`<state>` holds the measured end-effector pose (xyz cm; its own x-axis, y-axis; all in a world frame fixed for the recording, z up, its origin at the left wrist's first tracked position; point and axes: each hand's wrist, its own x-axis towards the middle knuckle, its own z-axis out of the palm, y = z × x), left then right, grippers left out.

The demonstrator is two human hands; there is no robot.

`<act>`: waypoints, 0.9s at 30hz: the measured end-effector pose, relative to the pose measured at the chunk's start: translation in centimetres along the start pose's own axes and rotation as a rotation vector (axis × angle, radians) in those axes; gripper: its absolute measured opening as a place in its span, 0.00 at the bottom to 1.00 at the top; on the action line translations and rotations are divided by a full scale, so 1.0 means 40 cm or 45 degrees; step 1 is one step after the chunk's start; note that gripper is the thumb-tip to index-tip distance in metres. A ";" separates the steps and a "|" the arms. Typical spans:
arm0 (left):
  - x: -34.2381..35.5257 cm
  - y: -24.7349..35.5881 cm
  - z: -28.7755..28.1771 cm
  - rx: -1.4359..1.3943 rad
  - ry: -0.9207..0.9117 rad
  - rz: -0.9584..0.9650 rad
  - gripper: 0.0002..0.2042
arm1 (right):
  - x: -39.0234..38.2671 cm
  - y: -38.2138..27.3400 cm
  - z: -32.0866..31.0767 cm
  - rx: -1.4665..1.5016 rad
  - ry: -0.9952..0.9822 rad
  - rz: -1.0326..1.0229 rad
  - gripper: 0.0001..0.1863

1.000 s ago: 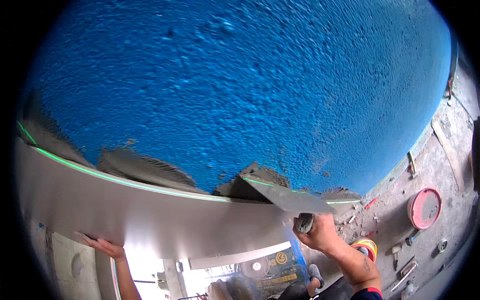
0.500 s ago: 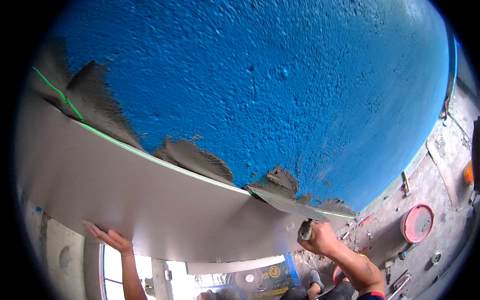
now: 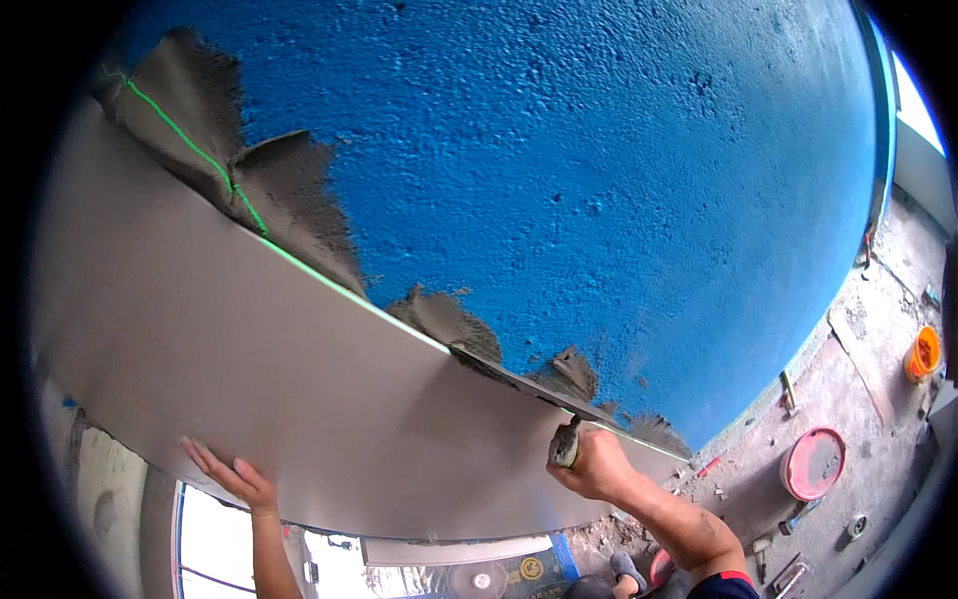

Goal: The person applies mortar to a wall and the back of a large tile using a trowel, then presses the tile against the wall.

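My left hand (image 3: 236, 479) lies with its fingers stretched out on the lower part of a large smooth grey-brown panel (image 3: 259, 369). My right hand (image 3: 601, 467) is closed round the worn handle of a trowel (image 3: 565, 442). The trowel's long blade shows nearly edge-on along the panel's top edge. Above it rises a rough blue wall (image 3: 619, 200). Grey mortar (image 3: 289, 200) is smeared on the blue surface just above the panel, thickest at the left, with smaller lumps near the blade. A bright green line (image 3: 334, 285) runs along the panel's edge and over the mortar.
On the dusty floor at right stand a pink-rimmed bucket (image 3: 814, 464) and an orange bucket (image 3: 923, 352). A hammer (image 3: 790, 394), a board strip (image 3: 860, 365) and scattered rubble lie near the wall's foot. A window (image 3: 215, 539) shows below my left hand.
The trowel has slid left along the panel's edge, and its blade has turned from showing its face to nearly edge-on. My left hand stays on the panel. The view has shifted.
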<state>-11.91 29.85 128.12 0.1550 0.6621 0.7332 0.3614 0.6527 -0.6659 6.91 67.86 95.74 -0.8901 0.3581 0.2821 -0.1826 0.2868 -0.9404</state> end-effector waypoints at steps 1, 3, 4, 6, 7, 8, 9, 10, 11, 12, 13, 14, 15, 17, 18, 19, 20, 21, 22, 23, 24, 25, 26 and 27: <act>-0.007 -0.002 -0.002 -0.002 0.000 0.001 0.29 | -0.004 -0.005 -0.001 -0.016 0.000 -0.008 0.16; -0.008 0.005 -0.005 -0.012 0.000 -0.004 0.29 | -0.015 0.000 -0.013 -0.048 0.004 -0.024 0.15; -0.006 0.009 -0.004 -0.020 0.008 -0.006 0.29 | -0.031 0.018 -0.013 -0.039 -0.014 -0.025 0.15; 0.007 0.018 -0.008 -0.036 0.021 -0.003 0.29 | -0.067 0.069 -0.015 -0.017 -0.041 -0.038 0.14; 0.004 0.016 -0.012 -0.041 0.019 -0.005 0.28 | -0.089 0.055 -0.036 -0.001 -0.025 -0.026 0.13; 0.001 0.009 -0.013 -0.043 0.024 0.003 0.28 | -0.094 0.032 -0.050 0.021 -0.002 -0.013 0.13; -0.003 0.000 -0.012 -0.045 0.030 0.012 0.28 | -0.097 0.009 -0.060 0.044 0.020 -0.001 0.13; -0.009 -0.003 -0.014 -0.052 0.028 0.019 0.28 | -0.104 -0.015 -0.069 0.066 0.039 0.019 0.13; -0.012 -0.002 -0.016 -0.043 0.026 0.000 0.28 | -0.075 -0.059 -0.089 0.149 0.149 -0.167 0.11; -0.009 0.003 -0.015 -0.033 0.024 -0.018 0.29 | -0.042 -0.095 -0.099 0.137 0.161 -0.114 0.11; -0.008 0.005 -0.015 -0.023 0.027 -0.038 0.29 | -0.006 -0.131 -0.106 0.121 0.175 -0.066 0.12; -0.005 0.008 -0.014 -0.017 0.031 -0.032 0.29 | 0.017 -0.160 -0.109 0.104 0.197 -0.019 0.13; 0.000 0.011 -0.017 -0.012 0.034 -0.025 0.29 | 0.034 -0.178 -0.100 0.082 0.231 -0.037 0.12; 0.003 0.010 -0.019 -0.012 0.048 -0.012 0.29 | 0.066 -0.195 -0.077 0.037 0.293 -0.074 0.12; 0.004 0.008 -0.019 -0.020 0.059 -0.004 0.29 | 0.066 -0.204 -0.069 0.039 0.280 -0.090 0.12; -0.001 0.007 -0.021 -0.026 0.063 0.003 0.29 | 0.060 -0.208 -0.057 0.043 0.261 -0.103 0.12; -0.004 0.006 -0.020 -0.028 0.069 -0.003 0.29 | 0.058 -0.218 -0.048 0.047 0.241 -0.116 0.12; -0.005 0.005 -0.018 -0.029 0.075 -0.009 0.29 | 0.056 -0.233 -0.041 0.076 0.202 -0.103 0.13; -0.004 0.004 -0.015 -0.034 0.083 -0.013 0.29 | 0.056 -0.234 -0.031 0.018 0.179 -0.096 0.14; -0.001 0.004 -0.013 -0.035 0.087 -0.011 0.29 | 0.059 -0.226 -0.016 -0.041 0.157 -0.090 0.14; 0.003 0.006 -0.010 -0.037 0.091 -0.009 0.29 | 0.062 -0.216 -0.004 -0.099 0.136 -0.084 0.14; 0.006 0.005 -0.013 -0.034 0.098 -0.007 0.28 | 0.064 -0.206 -0.001 -0.099 0.120 -0.098 0.15; 0.009 0.005 -0.014 -0.033 0.104 -0.003 0.28 | 0.054 -0.199 -0.007 -0.078 0.133 -0.098 0.15; 0.011 0.006 -0.011 -0.034 0.112 0.000 0.28 | 0.043 -0.194 -0.018 -0.058 0.149 -0.099 0.16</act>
<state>-11.33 30.14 128.34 0.2351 0.6264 0.7432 0.3857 0.6417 -0.6629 7.11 66.91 103.67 -0.8188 0.4336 0.3764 -0.2277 0.3566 -0.9061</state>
